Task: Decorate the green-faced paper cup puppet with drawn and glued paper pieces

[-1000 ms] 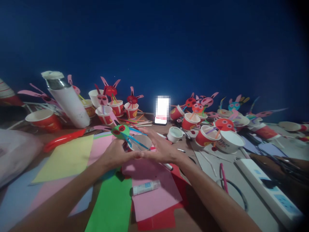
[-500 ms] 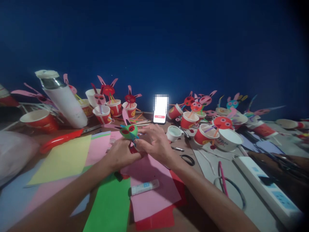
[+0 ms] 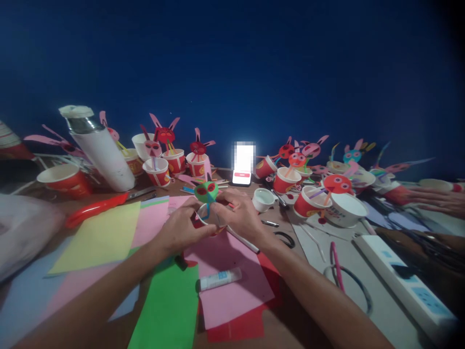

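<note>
My left hand [image 3: 181, 225] is wrapped round the side of a paper cup [image 3: 205, 218], and its fingers hide much of the cup. My right hand [image 3: 240, 213] pinches the blue stick of a green paper rabbit head [image 3: 206, 191] at the cup's mouth. The head has red eyes and pink ears and stands above the rim. Below my hands a glue stick [image 3: 221, 279] lies on pink paper [image 3: 240, 305]. A white rod [image 3: 243, 240] lies beside my right wrist.
Several red paper cups [image 3: 156, 173] with paper rabbits stand along the back, beside a white thermos [image 3: 105, 155] and a lit phone [image 3: 242, 162]. Red-handled scissors [image 3: 96, 209] lie left on yellow paper [image 3: 98, 237]. A power strip [image 3: 403, 276] is at right, and another person's hand [image 3: 436, 199] shows there.
The green rabbit head has moved slightly right, and the cup's mouth now shows beneath it. My right hand has shifted a little to the right. Another person's hand has appeared at the right.
</note>
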`<state>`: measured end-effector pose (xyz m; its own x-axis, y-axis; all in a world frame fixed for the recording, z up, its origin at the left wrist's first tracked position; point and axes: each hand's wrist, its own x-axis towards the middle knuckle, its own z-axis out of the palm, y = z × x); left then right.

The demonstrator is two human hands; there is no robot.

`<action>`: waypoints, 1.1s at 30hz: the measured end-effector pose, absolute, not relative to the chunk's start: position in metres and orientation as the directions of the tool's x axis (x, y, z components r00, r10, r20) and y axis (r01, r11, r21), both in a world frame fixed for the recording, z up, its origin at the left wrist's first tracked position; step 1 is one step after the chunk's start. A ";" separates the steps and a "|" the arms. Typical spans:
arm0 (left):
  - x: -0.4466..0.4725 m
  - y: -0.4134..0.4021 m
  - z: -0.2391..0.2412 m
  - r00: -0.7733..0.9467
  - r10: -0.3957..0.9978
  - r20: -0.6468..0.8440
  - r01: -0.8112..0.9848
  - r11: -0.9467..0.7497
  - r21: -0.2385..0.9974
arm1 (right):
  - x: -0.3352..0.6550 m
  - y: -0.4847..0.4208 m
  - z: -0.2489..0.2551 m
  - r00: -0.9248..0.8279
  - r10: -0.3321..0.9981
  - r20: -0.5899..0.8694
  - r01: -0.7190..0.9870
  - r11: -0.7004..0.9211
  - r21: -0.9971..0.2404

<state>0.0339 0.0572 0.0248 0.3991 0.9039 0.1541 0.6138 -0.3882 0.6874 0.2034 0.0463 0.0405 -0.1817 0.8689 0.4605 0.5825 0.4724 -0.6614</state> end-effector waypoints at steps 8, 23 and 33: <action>0.030 0.061 0.027 0.437 0.879 0.192 0.550 -0.430 0.716 | 0.214 0.053 0.038 -0.181 0.917 0.354 0.419 0.398 -0.816; 0.027 0.062 0.029 0.470 0.868 0.158 0.564 -0.433 0.703 | 0.217 0.057 0.035 -0.147 0.946 0.288 0.509 0.322 -0.798; 0.008 0.069 0.035 0.560 0.827 0.047 0.553 -0.416 0.722 | 0.215 0.057 0.031 -0.153 0.938 0.311 0.513 0.344 -0.787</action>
<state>0.0082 0.0685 0.0345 0.5597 0.8273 0.0472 0.5534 -0.4156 0.7219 0.2153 0.0573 0.0307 -0.1529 0.9381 0.3108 0.5125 0.3442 -0.7867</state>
